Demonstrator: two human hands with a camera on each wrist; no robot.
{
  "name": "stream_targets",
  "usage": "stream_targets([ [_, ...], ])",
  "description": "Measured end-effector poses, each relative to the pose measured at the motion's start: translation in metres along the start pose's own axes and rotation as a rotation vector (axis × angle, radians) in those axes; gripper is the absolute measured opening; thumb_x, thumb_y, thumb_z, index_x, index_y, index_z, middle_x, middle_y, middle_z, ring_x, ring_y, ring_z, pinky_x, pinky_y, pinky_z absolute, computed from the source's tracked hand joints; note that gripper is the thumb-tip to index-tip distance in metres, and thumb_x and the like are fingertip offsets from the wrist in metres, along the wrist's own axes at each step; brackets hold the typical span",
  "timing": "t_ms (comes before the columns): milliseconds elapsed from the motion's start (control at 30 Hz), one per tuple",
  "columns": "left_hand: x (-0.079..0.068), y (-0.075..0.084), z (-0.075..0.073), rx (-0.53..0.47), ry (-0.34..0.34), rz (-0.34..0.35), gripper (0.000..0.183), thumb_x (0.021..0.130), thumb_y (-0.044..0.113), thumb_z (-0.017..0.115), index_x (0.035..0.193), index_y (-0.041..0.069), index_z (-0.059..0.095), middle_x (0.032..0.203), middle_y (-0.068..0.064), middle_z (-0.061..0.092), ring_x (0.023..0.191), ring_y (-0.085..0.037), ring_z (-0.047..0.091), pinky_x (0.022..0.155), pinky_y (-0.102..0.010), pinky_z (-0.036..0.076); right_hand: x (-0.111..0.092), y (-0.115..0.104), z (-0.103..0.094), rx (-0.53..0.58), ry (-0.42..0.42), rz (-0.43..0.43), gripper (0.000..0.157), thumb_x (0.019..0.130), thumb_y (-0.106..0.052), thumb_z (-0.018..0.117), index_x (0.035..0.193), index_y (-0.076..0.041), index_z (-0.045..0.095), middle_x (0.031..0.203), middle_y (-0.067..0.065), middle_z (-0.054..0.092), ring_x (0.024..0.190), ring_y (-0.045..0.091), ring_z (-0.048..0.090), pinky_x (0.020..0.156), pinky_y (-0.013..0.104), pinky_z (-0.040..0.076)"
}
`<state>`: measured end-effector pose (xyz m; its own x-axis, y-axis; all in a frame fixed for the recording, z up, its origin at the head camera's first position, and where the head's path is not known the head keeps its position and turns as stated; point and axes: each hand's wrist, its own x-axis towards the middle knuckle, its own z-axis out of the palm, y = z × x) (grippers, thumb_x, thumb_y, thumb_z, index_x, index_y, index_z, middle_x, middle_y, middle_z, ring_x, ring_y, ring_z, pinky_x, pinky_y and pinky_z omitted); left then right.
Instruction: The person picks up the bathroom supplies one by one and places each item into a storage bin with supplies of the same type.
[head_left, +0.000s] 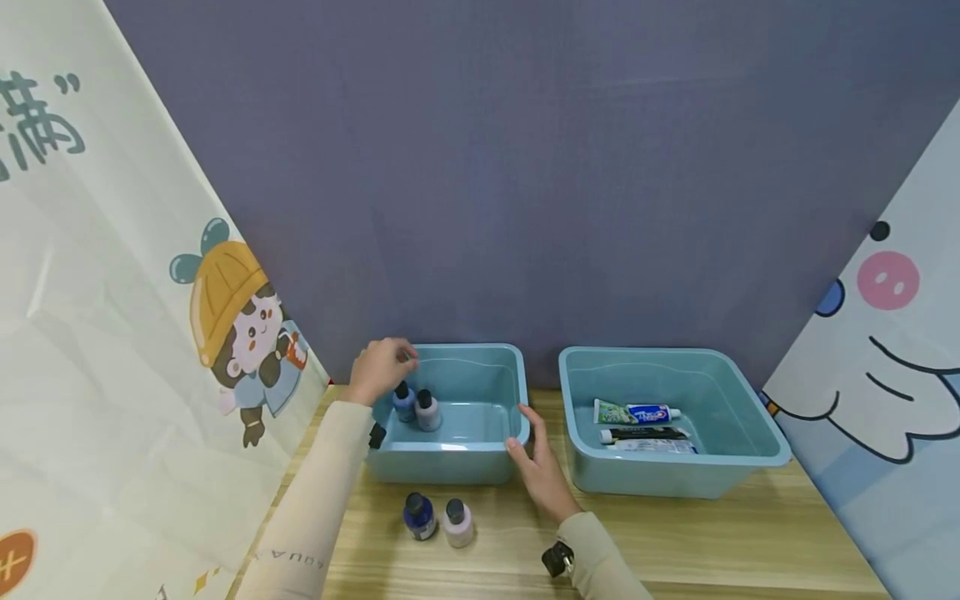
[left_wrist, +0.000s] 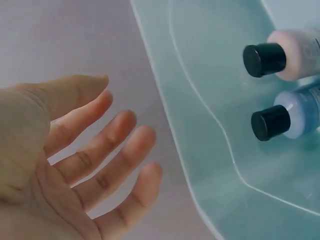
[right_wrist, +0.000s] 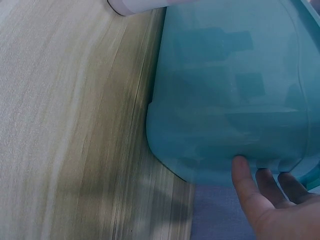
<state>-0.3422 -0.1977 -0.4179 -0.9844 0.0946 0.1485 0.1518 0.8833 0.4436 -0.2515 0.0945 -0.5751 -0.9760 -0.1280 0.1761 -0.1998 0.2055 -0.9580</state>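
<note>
My left hand (head_left: 378,369) hovers at the left rim of a teal plastic bin (head_left: 472,465), its fingers loosely bent and holding nothing. Inside that bin, near the hand, a blue bottle (head_left: 404,405) and a pale pink bottle (head_left: 428,414) stand upright side by side. Both have black caps, which show clearly in the left wrist view. At the bin's right front corner, my right hand (head_left: 546,475) touches the outside with thumb and fingers spread. In front of the bin a dark blue bottle (head_left: 422,523) and another pale pink bottle (head_left: 458,530) stand on the wooden table (head_left: 690,542).
To the right, a second teal bin (head_left: 645,480) holds a green-and-blue toothpaste tube (head_left: 633,413), a black tube (head_left: 647,433) and a white tube (head_left: 654,447). A grey backdrop (head_left: 480,183) rises behind both bins. Printed sheets flank the table.
</note>
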Motion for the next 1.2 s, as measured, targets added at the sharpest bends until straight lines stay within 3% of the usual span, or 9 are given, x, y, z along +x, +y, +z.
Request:
stream_targets([
  [233,-0.024,0.0,0.004,-0.097,0.176,0.05,0.016,0.097,0.03,0.07,0.106,0.018,0.076,0.096,-0.002,0.074,0.079,-0.019,0.067,0.069,-0.039,0.053,0.0,0.0,0.0,0.007,-0.005,-0.007,0.064,0.104,-0.048,0.055,0.16,-0.036,0.024,0.171,0.005,0.02,0.158,0.034,0.017,0.122,0.069,0.017],
  [533,-0.058,-0.008,0.028,-0.319,0.443,0.128,0.008,0.096,0.017,0.072,0.103,0.015,0.076,0.088,-0.001,0.073,0.078,-0.016,0.067,0.068,-0.028,0.055,0.001,0.001,0.0,0.003,0.0,-0.005,0.064,0.104,-0.047,0.055,0.159,-0.037,0.024,0.171,0.006,0.021,0.157,0.034,0.018,0.122,0.068,0.018],
  [800,-0.085,-0.009,0.049,-0.426,0.543,0.159,0.008,0.096,0.014,0.072,0.103,0.013,0.076,0.087,-0.001,0.073,0.073,-0.013,0.066,0.065,-0.018,0.053,0.001,0.0,0.001,-0.009,0.011,-0.001,0.062,0.104,-0.048,0.055,0.158,-0.04,0.025,0.171,0.008,0.022,0.157,0.036,0.019,0.121,0.069,0.019],
  [967,-0.104,-0.01,0.065,-0.51,0.625,0.156,0.01,0.094,0.004,0.072,0.101,0.01,0.076,0.086,-0.004,0.072,0.072,-0.011,0.063,0.065,-0.014,0.05,0.001,0.001,0.001,-0.009,0.009,0.002,0.061,0.104,-0.048,0.055,0.157,-0.043,0.025,0.171,0.007,0.022,0.157,0.034,0.018,0.122,0.068,0.018],
  [1200,-0.131,-0.01,0.084,-0.532,0.731,0.146,0.016,0.088,-0.008,0.072,0.096,0.006,0.076,0.082,-0.009,0.069,0.068,-0.009,0.057,0.062,-0.013,0.046,0.0,0.001,0.001,-0.009,0.012,0.01,0.063,0.103,-0.048,0.056,0.158,-0.041,0.026,0.17,0.01,0.022,0.157,0.036,0.019,0.121,0.068,0.02],
])
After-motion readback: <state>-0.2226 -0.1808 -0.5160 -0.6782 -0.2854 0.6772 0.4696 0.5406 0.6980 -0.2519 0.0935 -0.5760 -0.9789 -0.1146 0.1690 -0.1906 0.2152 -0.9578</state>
